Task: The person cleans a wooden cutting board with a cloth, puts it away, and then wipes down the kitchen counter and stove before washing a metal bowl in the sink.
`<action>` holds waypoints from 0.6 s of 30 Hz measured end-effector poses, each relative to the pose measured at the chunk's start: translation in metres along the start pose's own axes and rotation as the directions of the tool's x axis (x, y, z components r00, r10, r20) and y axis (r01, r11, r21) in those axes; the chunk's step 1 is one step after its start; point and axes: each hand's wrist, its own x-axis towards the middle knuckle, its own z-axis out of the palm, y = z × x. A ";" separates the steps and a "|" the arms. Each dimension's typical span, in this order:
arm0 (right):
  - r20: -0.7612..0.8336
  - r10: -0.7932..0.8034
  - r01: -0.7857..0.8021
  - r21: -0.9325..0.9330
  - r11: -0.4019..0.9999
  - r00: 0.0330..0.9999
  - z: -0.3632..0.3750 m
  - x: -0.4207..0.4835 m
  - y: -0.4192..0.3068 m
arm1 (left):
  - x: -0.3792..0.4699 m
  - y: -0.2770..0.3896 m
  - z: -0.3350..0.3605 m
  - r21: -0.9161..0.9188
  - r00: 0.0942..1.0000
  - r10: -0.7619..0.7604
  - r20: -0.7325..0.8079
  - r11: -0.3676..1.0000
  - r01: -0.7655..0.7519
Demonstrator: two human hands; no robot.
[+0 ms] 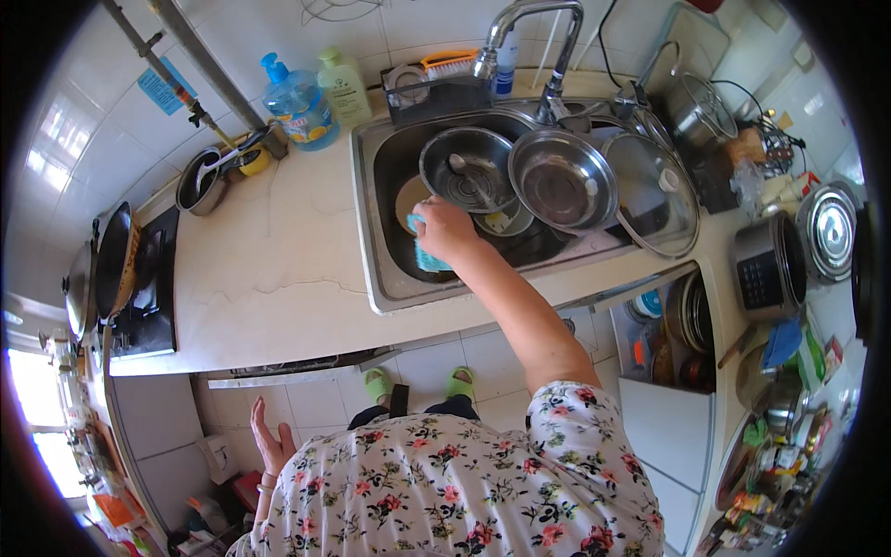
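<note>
My right hand [445,228] grips a turquoise cloth [430,260] over the left part of the stainless-steel sink [381,296]. Just beyond it, a metal bowl [456,150] with a spoon [457,163] inside rests on other dishes, among them a bowl [511,221] that holds pale scraps. A tan round item [411,198] lies partly hidden behind my hand. A second metal bowl [564,182] sits tilted at the right, beside a glass lid [661,188]. My left hand [271,438] hangs beside my body below the counter, fingers spread, holding nothing.
The chrome faucet [555,90] arches over the sink. A blue pump bottle [301,111] and a green bottle [344,87] stand behind the counter [278,257]. Pans [115,268] are at the left on the hob. An inner pot [769,264] stands right, above an open drawer [665,341].
</note>
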 end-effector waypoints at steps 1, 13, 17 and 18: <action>0.048 0.000 -0.004 0.067 0.998 0.999 -0.006 -0.003 -0.001 | -0.007 0.004 0.002 -0.005 1.000 -0.024 0.002 1.000 0.024; 0.046 -0.101 0.072 0.430 0.900 0.994 -0.006 -0.005 -0.030 | 0.093 0.037 0.032 -0.258 0.997 0.056 -0.048 0.964 -0.067; -0.079 0.336 -0.276 0.413 0.868 0.938 -0.084 -0.053 0.068 | 0.118 0.022 0.045 -0.398 0.994 -0.067 -0.082 0.917 0.029; -0.168 0.414 -0.334 0.365 0.869 0.895 -0.109 -0.058 0.081 | 0.125 0.015 0.047 -0.425 0.996 -0.059 -0.061 0.905 0.027</action>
